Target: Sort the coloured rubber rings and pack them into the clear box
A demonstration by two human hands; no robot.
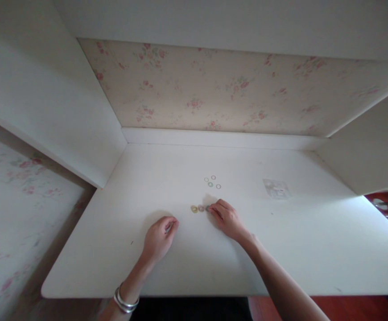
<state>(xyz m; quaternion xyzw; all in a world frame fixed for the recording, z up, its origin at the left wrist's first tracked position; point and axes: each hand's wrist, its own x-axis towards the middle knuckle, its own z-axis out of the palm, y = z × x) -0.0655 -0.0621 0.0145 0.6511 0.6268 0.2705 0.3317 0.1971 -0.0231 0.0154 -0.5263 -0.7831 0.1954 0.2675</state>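
At the near edge, 2 bare forearms are seen entering from 6 o'clock, and silver bangles (126, 302) are worn on the left wrist. The left hand (158, 237) is rested on the white desk (281, 249) with its fingers curled in loosely; whether anything is held inside cannot be told. The right hand (226, 218) is laid flat just at 2 o'clock of the left one, and its fingertips are pinched onto the greenish ring (208, 208), the rightmost of a row of 3 small rings lying on the desk. Touching that ring at 9 o'clock, a pinkish ring (201, 208) is seen, and beside it a yellow ring (194, 209). Farther out, toward 12 o'clock from the row, a loose cluster of 4 rings (212, 182) is lying apart from both hands. Toward 2 o'clock of the right hand, a small clear plastic bag (277, 188) is lying flat; printing on it is too faint to be read. The desk is enclosed by white side panels, and behind it, at 12 o'clock, floral wallpaper (214, 89) with pink blossoms is seen. A red-brown floor (381, 307) is visible at 4 o'clock.
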